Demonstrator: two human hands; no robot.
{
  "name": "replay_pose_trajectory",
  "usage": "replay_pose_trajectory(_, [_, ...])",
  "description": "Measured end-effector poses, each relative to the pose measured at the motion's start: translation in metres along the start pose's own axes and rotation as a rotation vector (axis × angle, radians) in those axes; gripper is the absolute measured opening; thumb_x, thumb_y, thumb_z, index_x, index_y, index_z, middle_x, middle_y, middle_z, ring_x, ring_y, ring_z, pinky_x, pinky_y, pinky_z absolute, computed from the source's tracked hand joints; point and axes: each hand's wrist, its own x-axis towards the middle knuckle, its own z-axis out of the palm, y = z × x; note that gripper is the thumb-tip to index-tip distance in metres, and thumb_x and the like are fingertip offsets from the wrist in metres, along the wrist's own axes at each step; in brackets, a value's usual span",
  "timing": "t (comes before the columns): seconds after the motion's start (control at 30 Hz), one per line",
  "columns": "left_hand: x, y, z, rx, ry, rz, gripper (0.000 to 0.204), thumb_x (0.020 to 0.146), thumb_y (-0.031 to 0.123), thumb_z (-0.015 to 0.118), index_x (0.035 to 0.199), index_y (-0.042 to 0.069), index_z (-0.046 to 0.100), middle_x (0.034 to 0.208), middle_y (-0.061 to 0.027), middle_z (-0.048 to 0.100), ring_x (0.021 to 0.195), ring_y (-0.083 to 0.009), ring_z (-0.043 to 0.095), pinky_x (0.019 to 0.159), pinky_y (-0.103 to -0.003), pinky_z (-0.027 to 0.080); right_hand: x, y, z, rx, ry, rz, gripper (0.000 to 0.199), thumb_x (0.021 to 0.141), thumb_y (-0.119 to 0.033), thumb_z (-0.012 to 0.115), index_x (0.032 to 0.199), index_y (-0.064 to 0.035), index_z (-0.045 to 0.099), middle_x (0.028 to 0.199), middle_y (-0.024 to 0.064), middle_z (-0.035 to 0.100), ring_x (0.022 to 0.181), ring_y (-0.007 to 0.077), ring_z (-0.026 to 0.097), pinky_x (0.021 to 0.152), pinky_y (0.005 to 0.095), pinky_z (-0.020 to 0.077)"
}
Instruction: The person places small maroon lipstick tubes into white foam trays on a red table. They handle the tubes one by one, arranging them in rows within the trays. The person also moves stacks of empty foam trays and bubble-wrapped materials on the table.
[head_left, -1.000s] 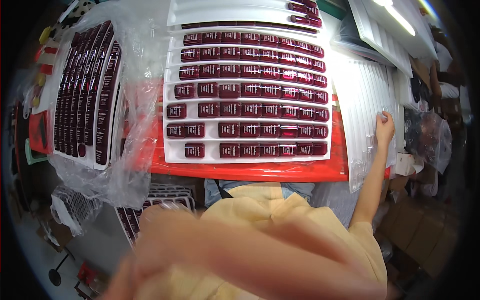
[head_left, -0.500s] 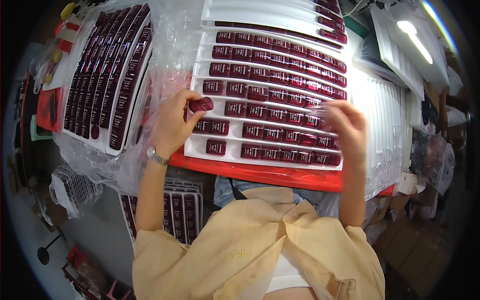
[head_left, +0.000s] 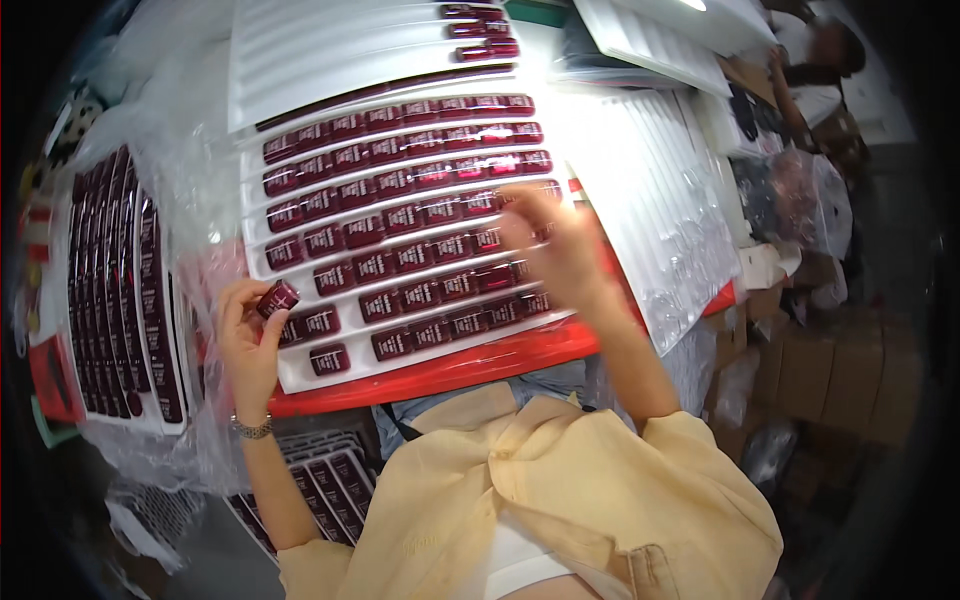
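Note:
My left hand (head_left: 246, 335) is closed around a small dark red bottle (head_left: 279, 298) with light print, gripped between thumb and fingers at the left edge of a white ridged tray (head_left: 300, 283). Rows of similar labelled dark red bottles (head_left: 411, 257) lie on their sides in this tray. Gaps show at the left part of the nearer rows, and a lone bottle (head_left: 328, 359) lies in the nearest one. Over the right ends of the rows is my right hand (head_left: 555, 250), its fingers smeared by motion, so whether they hold anything is unclear.
Under the tray is a red table edge (head_left: 430, 385). Plastic-wrapped trays of bottles (head_left: 125, 290) stand on the left, more bottle trays (head_left: 325, 490) below. Stacked white trays (head_left: 650, 200) lie to the right, near cardboard boxes (head_left: 830, 370). Another person (head_left: 815, 85) is at the far right.
The view has swung, so the tray appears tilted and further left. My left hand still grips the bottle, now turned with its print showing. My right hand is still over the tray's right side.

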Motion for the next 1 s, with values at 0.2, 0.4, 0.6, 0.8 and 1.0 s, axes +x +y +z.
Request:
replay_pose_trajectory(0.2, [0.019,0.027,0.015,0.722,-0.169,0.247,0.027,0.077,0.003,0.067,0.104,0.002,0.062,0.102,-0.0080,0.056,0.092,-0.0237,0.056,0.081,-0.033,0.044,-0.073,0.156,-0.173,-1.076,0.050,0.372,0.045,0.082,-0.027,0.067,0.114,0.0022,0.056,0.109,0.0222,0.059,0.101,0.0400,0.055,0.090,0.0457,0.0422])
replay_pose_trajectory(0.4, [0.009,0.026,0.017,0.856,-0.023,0.365,0.039,0.073,0.011,0.071,0.111,0.006,0.065,0.101,-0.0079,0.057,0.094,-0.0259,0.054,0.083,-0.038,0.041,-0.107,0.153,-0.173,-0.934,0.035,0.426,0.046,0.078,-0.027,0.070,0.110,0.0018,0.056,0.111,0.0211,0.055,0.106,0.0387,0.051,0.093,0.0445,0.0397])
replay_pose_trajectory(0.6, [-0.007,0.030,0.011,0.706,-0.270,0.319,0.036,0.065,0.009,0.076,0.100,0.004,0.068,0.094,-0.0072,0.058,0.090,-0.0255,0.054,0.081,-0.036,0.043,-0.093,0.158,-0.180,-0.715,0.057,0.447,0.047,0.068,-0.016,0.076,0.110,-0.0020,0.057,0.104,0.0139,0.056,0.097,0.0247,0.053,0.083,0.0334,0.0440])
replay_pose_trajectory(0.8, [-0.010,0.021,0.013,0.605,-0.185,0.321,0.033,0.068,0.005,0.074,0.100,0.003,0.065,0.098,-0.0075,0.060,0.092,-0.0234,0.055,0.082,-0.033,0.044,-0.091,0.171,-0.184,-0.521,0.080,0.424,0.038,0.068,-0.013,0.076,0.102,-0.0011,0.065,0.092,0.0087,0.062,0.079,0.0163,0.056,0.072,0.0293,0.0468])
replay_pose_trajectory(1.0, [-0.016,0.026,0.031,0.267,-0.026,0.231,0.033,0.075,0.003,0.071,0.106,0.005,0.062,0.104,-0.0046,0.062,0.092,-0.0156,0.057,0.080,-0.028,0.043,-0.045,0.148,-0.142,0.190,0.458,0.373,0.030,0.080,-0.010,0.069,0.109,-0.0009,0.063,0.091,0.0067,0.063,0.080,0.0121,0.058,0.070,0.0254,0.0473])
